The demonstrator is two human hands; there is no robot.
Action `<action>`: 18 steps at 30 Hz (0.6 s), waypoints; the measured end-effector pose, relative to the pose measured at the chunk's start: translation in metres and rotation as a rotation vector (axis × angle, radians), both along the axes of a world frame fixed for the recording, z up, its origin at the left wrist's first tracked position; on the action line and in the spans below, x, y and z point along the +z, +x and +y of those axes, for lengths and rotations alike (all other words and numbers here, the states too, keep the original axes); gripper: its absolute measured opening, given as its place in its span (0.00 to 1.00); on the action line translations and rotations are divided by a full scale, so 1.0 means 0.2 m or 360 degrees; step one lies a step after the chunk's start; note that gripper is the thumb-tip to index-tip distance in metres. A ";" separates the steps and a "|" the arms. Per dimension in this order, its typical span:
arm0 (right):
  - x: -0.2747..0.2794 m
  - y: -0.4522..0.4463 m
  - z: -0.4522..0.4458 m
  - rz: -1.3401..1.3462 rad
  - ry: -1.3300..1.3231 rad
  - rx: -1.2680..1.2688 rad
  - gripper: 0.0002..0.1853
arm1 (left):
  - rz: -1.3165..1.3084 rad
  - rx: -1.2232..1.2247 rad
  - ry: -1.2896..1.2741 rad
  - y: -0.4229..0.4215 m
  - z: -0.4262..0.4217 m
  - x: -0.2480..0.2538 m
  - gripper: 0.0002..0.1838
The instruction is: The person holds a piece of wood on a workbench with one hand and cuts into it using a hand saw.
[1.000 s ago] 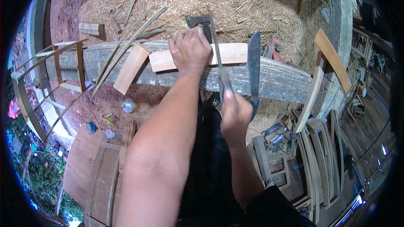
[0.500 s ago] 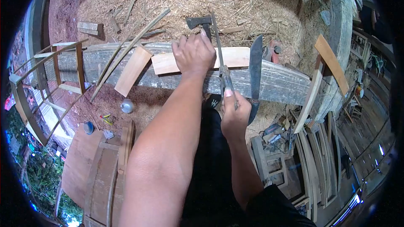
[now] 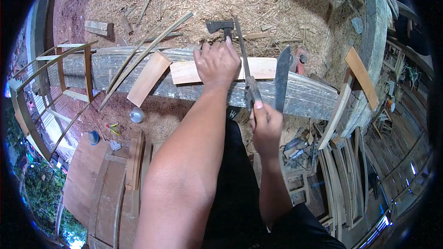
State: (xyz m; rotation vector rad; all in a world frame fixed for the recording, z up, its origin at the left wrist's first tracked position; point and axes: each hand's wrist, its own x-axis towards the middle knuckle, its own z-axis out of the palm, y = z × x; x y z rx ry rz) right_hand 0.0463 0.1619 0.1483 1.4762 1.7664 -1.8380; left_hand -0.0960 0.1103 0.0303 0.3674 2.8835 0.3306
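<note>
The left hand [image 3: 218, 62] is bare, its knuckles rounded, and the left forearm [image 3: 184, 152] is uncovered from the wrist down past the elbow, widening and smooth toward the bottom of the view. The right hand [image 3: 267, 127] is bare too, with the thumbnail showing, and the right forearm [image 3: 272, 182] looks slimmer, uncovered as far as a black sleeve [image 3: 304, 226] of plain cloth with a wide, loose edge. Between the arms run black trousers [image 3: 235, 161], their cloth too dark to show seams. Beyond them peeks a bit of dark footwear [image 3: 233, 112] bearing a pale, angular marking; its type is unclear.
</note>
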 end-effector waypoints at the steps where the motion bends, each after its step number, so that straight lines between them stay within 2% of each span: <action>1: -0.04 0.08 -0.05 0.0096 0.0129 -0.0008 0.22 | 0.0001 -0.0004 -0.0005 0.00 0.00 0.00 0.23; 5: -0.05 0.35 -0.20 0.0296 0.0148 -0.0098 0.24 | -0.0038 -0.0031 -0.0011 0.00 -0.01 -0.01 0.24; 7: 0.03 0.43 -0.21 0.0244 0.0091 -0.0158 0.25 | -0.0026 -0.0051 0.0001 0.00 -0.01 -0.01 0.24; 9: 0.02 0.41 -0.18 0.0199 0.0043 -0.0212 0.25 | -0.0063 -0.0013 -0.0056 0.00 0.00 -0.01 0.24; 11: -0.03 0.32 -0.17 0.0255 0.0300 -0.0061 0.23 | -0.0135 -0.0006 -0.0082 0.01 0.00 0.00 0.25; 13: -0.06 0.31 -0.20 0.0262 0.0360 0.0036 0.23 | -0.0177 0.0009 -0.0108 -0.01 0.01 -0.01 0.26; 15: -0.05 0.32 -0.22 0.0268 0.0357 -0.0137 0.23 | -0.0055 0.0025 -0.0054 0.02 0.00 -0.02 0.26; 16: -0.01 0.31 -0.17 0.0266 0.0149 -0.0268 0.23 | -0.0046 0.0022 -0.0050 0.02 0.00 -0.02 0.26; 18: 0.00 0.31 -0.16 0.0262 0.0171 -0.0228 0.24 | -0.0016 0.0019 -0.0057 0.02 0.00 -0.03 0.25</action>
